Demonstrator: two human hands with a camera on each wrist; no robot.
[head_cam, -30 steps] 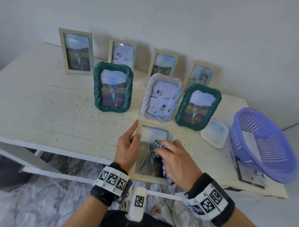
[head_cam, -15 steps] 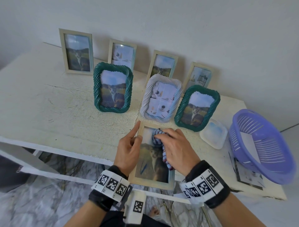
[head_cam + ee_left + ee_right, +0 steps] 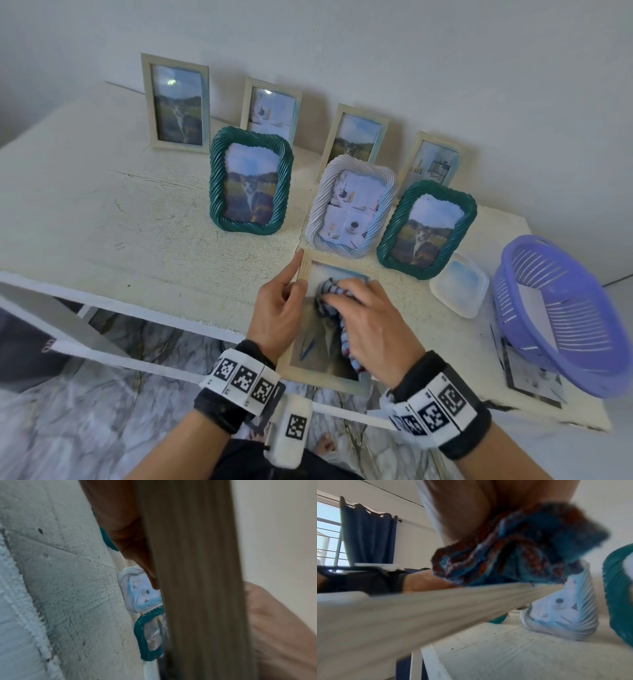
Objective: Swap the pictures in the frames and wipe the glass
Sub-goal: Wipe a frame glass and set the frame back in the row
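A pale wooden picture frame is held at the near edge of the bench, its near end jutting past that edge. Its left side is gripped by the left hand, forefinger laid straight along the rim. A striped cloth is bunched in the closed grip of the right hand and pressed on the upper part of the glass
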